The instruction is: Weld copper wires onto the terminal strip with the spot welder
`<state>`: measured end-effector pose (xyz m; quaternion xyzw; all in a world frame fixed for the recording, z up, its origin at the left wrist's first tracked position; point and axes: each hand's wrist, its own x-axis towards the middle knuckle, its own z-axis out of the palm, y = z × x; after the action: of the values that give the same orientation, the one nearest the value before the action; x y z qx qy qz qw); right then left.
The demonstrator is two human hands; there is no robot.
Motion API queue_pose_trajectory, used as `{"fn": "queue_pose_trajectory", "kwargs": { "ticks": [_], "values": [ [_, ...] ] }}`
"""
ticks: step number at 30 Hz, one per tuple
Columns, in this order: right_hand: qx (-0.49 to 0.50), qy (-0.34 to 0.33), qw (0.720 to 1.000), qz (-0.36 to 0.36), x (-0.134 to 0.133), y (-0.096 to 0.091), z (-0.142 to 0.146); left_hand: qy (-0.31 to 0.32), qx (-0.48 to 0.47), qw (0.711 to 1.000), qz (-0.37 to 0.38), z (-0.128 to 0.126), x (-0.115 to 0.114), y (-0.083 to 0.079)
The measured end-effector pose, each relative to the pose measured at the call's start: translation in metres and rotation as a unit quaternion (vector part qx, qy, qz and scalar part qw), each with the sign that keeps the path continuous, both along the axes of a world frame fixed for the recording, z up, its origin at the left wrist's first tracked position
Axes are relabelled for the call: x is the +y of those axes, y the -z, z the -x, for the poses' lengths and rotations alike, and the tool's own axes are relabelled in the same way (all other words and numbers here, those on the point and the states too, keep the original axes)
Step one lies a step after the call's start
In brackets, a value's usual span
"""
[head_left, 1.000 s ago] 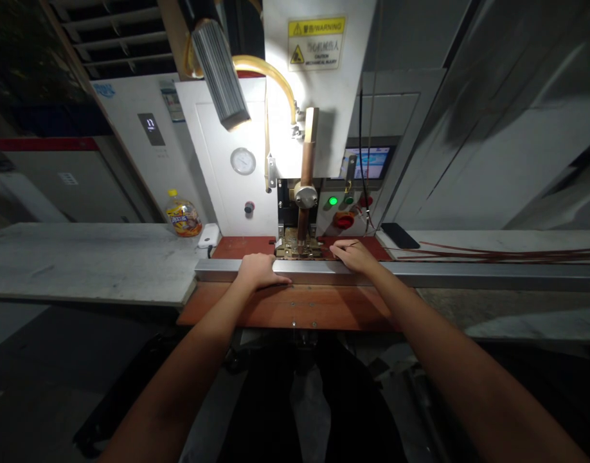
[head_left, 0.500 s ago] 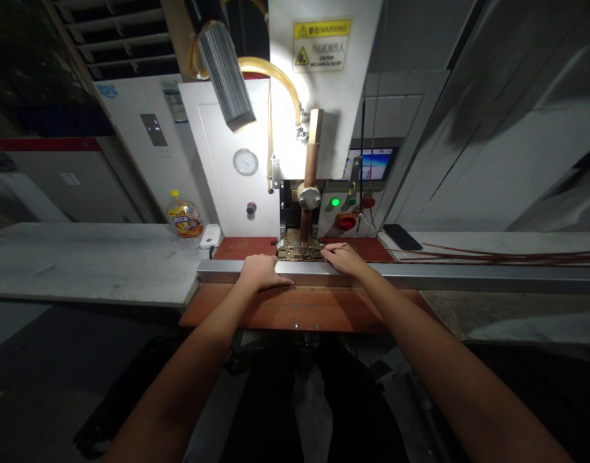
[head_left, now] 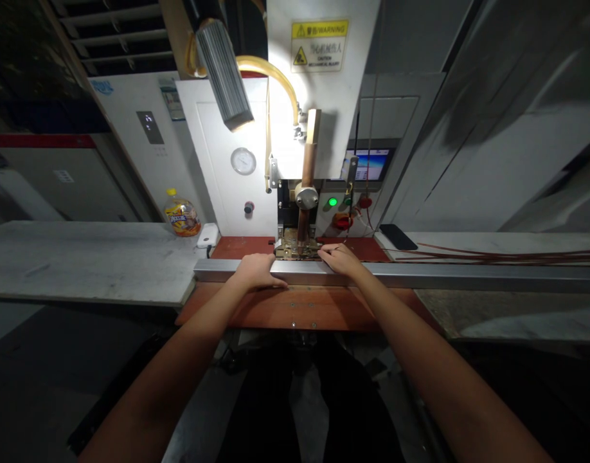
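Note:
My left hand (head_left: 257, 269) rests curled over the near edge of a long grey metal rail (head_left: 468, 276) that runs across a reddish wooden table (head_left: 299, 308). My right hand (head_left: 340, 259) sits just beyond the rail, fingers pinched on a thin reddish wire (head_left: 468, 255) that trails off to the right. Its fingertips are at the brass fixture (head_left: 297, 249) under the copper electrode (head_left: 305, 193) of a white welding machine (head_left: 256, 128).
A grey bench (head_left: 83, 257) extends left, carrying a yellow-capped bottle (head_left: 182, 213) and a small white device (head_left: 207, 235). A black phone (head_left: 397, 236) lies right of the machine. Green and red buttons (head_left: 340, 212) and a lit screen (head_left: 369, 164) face me.
My right hand has slid left along the rail, bringing the wire from beside the fixture to the electrode. The left hand has stayed put.

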<state>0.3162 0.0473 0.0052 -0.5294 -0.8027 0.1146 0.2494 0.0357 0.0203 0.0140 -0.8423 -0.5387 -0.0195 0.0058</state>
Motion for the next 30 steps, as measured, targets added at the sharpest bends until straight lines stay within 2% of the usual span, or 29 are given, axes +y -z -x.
{"fn": "queue_pose_trajectory", "kwargs": {
  "ticks": [4, 8, 13, 30],
  "values": [
    [-0.008, 0.007, 1.0, 0.004, 0.0, 0.0, 0.0, 0.016, -0.005, 1.0, -0.005, 0.005, -0.001, -0.004],
    [-0.019, 0.007, 1.0, 0.008, 0.001, 0.001, 0.0, -0.01, 0.011, 1.0, -0.018, 0.009, -0.003, -0.006],
    [-0.024, 0.012, 1.0, -0.003, 0.002, 0.003, 0.001, -0.043, 0.038, 0.998, -0.026, 0.015, -0.003, -0.001],
    [-0.047, 0.019, 0.999, 0.003, 0.002, 0.003, 0.002, -0.069, 0.032, 0.997, -0.013, 0.016, -0.001, 0.005]
  ]
}}
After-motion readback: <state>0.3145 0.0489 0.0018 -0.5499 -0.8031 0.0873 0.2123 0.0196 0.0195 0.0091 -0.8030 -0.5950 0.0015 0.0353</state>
